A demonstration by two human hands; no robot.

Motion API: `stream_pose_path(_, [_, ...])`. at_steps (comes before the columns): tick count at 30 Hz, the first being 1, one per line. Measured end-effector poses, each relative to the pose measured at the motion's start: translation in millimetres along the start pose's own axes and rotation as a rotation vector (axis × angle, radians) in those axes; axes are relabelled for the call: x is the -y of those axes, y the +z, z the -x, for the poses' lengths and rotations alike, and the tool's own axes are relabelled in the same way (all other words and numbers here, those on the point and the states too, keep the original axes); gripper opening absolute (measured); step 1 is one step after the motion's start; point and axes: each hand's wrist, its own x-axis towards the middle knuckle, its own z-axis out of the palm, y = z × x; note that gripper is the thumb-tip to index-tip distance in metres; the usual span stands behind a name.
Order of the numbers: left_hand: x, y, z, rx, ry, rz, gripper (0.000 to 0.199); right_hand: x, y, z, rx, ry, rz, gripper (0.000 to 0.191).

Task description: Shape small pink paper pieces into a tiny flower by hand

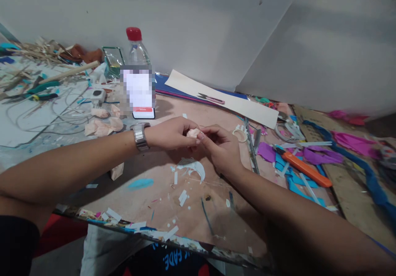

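Between both hands, above the middle of the board, is a small crumpled pale-peach piece (193, 133); whether it is paper or cloth I cannot tell. My left hand (173, 133), with a metal watch (140, 136) on its wrist, has its fingers closed on the piece from the left. My right hand (223, 147) pinches it from the right with thumb and fingers. The fingertips partly cover the piece. Similar crumpled peach pieces (104, 126) lie left of my left hand.
A phone (140, 92) stands before a red-capped bottle (135, 47). Small snips (211, 98) lie on a cream strip (222, 99) at the back. An orange-handled cutter (306, 168) rests among coloured scraps at right. Green-handled pliers (43, 87) and sticks (46, 53) clutter the left. White bits dot the board (139, 208).
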Motion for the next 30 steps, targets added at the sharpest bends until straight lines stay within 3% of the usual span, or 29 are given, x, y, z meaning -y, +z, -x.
stream_pose_path(16, [7,1.1,-1,0.1,-0.013,0.255,0.022,3,-4,-1,-0.012,-0.163,0.076,0.004])
stream_pose_path(22, [4,-2.0,-1,0.113,-0.096,0.333,0.025,9,-5,0,0.001,-0.187,0.132,0.016])
stream_pose_path(30, [9,-6.9,-3,0.153,-0.081,0.343,0.022,6,-7,1,0.029,-0.275,0.191,0.027])
